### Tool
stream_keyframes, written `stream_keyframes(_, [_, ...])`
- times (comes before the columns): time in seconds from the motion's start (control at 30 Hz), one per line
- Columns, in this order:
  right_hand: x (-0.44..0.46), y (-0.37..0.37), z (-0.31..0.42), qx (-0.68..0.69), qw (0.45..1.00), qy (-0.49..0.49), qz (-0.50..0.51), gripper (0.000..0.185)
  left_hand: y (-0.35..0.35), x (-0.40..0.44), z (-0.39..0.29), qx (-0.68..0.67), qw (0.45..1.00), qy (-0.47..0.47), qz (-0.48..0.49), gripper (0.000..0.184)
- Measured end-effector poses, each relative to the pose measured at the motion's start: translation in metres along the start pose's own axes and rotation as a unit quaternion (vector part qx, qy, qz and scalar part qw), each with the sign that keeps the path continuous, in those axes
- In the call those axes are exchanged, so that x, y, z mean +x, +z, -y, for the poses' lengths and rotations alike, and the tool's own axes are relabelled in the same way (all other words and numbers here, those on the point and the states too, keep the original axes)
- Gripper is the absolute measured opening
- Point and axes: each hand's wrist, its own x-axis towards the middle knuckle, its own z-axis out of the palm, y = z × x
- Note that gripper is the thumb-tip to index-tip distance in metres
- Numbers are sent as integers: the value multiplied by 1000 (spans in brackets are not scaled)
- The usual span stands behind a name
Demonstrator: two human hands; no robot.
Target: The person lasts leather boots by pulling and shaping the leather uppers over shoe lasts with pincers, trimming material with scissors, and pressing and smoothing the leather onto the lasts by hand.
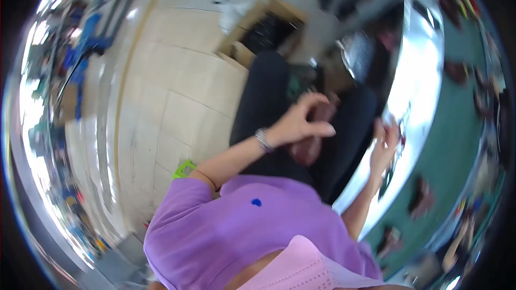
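Observation:
A glossy brown leather shoe (307, 151) rests over my lap, its other end rising between my dark-trousered legs. My left hand (301, 121) grips it from the left side, with the thumb and fingers curled around its upper part. Out to the right, my right hand (384, 145) is raised beside the shiny metal edge (416, 80) of the work line. Its fingers are bent and smeared by motion, so whether they hold some small thing cannot be made out.
A cardboard box (290, 8) with black plastic inside stands on the tiled floor ahead. Along the right runs a green belt (457, 145) carrying several brown shoes (423, 197). A bright green stool edge (184, 169) shows by my left elbow. Another person's arm (457, 244) is at the lower right.

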Motion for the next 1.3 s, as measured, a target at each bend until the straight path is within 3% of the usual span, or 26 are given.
stream_keyframes(0.03, [13,-15,-62,-128,970,-164,-126,34,-4,1,2,38,999,8,10,70])
stream_keyframes(0.07, [18,-37,-91,-146,981,-91,-93,42,-3,0,0,64,998,-5,-3,73])
stream_keyframes(0.1, [17,-57,-128,-284,936,-164,-129,57,-2,-2,-5,56,998,-9,-12,77])
stream_keyframes(0.13, [1,-61,-134,-358,905,-112,-200,64,-1,-1,6,36,999,-33,-14,80])
stream_keyframes(0.2, [-16,-71,-157,-362,914,20,-181,73,1,0,8,12,999,-38,-14,81])
stream_keyframes(0.27, [-34,-68,-144,-409,898,42,-158,70,2,1,11,6,999,-40,-30,82])
stream_keyframes(0.43, [-43,-65,-149,-368,912,24,-177,59,3,7,15,6,999,-44,-25,79])
stream_keyframes(0.5, [-44,-73,-147,-265,951,51,-155,54,2,4,17,-4,999,-44,-26,76])
stream_keyframes(0.6, [-44,-90,-161,-112,974,80,-180,45,-6,1,14,-25,997,-69,12,111])
stream_keyframes(0.67, [-52,-94,-122,103,978,132,-124,52,-6,-1,14,-42,996,-73,14,108])
stream_keyframes(0.7, [-55,-89,-113,219,965,113,-85,64,-6,-1,15,-36,998,-55,-2,100])
stream_keyframes(0.73, [-62,-80,-63,213,968,129,-29,67,-4,-1,9,-33,998,-42,-12,91])
stream_keyframes(0.8, [-68,-72,-37,235,948,182,116,76,-6,-3,-11,2,1000,-18,-22,50])
stream_keyframes(0.83, [-75,-58,-29,243,940,175,161,80,-4,-4,-14,-33,999,-18,-20,47])
stream_keyframes(0.9, [-75,-35,-14,249,903,134,324,67,2,-6,-19,-85,996,-31,-28,41])
stream_keyframes(0.93, [-77,-23,-3,282,873,150,369,44,4,-10,-21,-96,994,-40,-44,37])
stream_keyframes(1.03, [-79,-1,20,293,838,195,417,27,5,-20,-8,-168,983,-41,-56,30])
stream_keyframes(1.3, [-76,8,27,237,801,153,528,36,8,-33,-7,-112,993,-19,-43,30])
